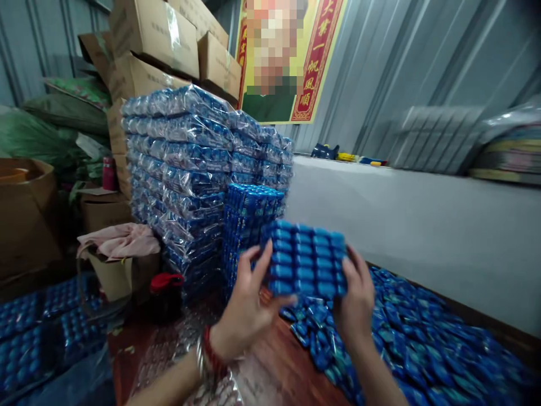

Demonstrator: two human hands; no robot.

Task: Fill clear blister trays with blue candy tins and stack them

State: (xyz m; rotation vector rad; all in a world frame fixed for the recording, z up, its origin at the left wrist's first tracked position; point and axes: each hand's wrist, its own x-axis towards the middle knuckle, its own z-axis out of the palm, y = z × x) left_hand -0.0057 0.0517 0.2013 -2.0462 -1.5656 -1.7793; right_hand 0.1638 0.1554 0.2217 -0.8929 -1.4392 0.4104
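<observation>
1. Head view, progress: I have a block of small blue packets [306, 258] held up between my two hands, above the near edge of the desk [279, 361]. My left hand [247, 307] presses its left end and my right hand [355, 299] its right end; the fingers [262, 256] of both are closed on the block, squeezing it square.

2. Already done, as I judge it: a tall stack of wrapped bundles [186, 169] stands at the far left of the desk, and a lower pile of unwrapped blocks [249, 217] leans against it, just behind the one I hold.

3. Left to do, I'd say plenty: a heap of loose packets [422, 338] spreads over the right side of the desk, from under my hands to the near right corner. More blue packets [38, 332] lie at the lower left, beside the desk.

4. Materials and shapes: the packets are small, flat and glossy blue, lined up in neat rows within the block. The bundles wear clear crinkled film that catches the light. A sheet of the same clear film [169, 349] lies on the reddish wooden desk top near my left wrist.

5. Surroundings: brown cardboard boxes [156, 34] are stacked behind the bundles, a pink cloth [120, 239] drapes over a small box at the left, and a grey ribbed metal wall [401, 56] closes the far side.
</observation>
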